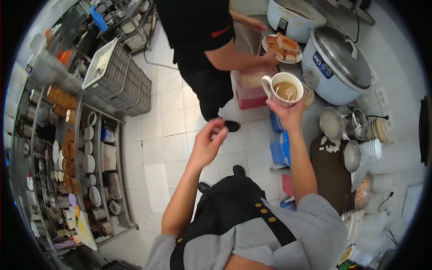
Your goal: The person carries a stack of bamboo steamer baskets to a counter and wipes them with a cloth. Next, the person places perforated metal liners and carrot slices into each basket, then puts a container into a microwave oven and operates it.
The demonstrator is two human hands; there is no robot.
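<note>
- So the right hand [290, 113] has the white mug [281, 102], fingers closed around the lower body rather than hooked through the handle [266, 85]. My guess: a grip down low feels steadier with liquid in there.
- Handle's out on the left side, untouched. Might just be how it got picked up, but it does leave that loop free.
- Mug looks roughly upright, which makes sense with the brown drink [281, 86] inside. There's something pale in it too, can't tell what.
- Location: held up near the edge of the worktop [313, 120], in front of the closed rice cooker [338, 67] and just beside the co-worker's plate of bread [282, 47].
- Left hand [208, 143] is up over the floor, fingers loosely curled, partly open, nothing in them that I can see. Well apart from the mug.
- Co-worker's hand [271, 58] is at the plate's rim, probably to keep off the food.
- Cookers sit along the wall, presumably for the outlets [381, 97].
</note>
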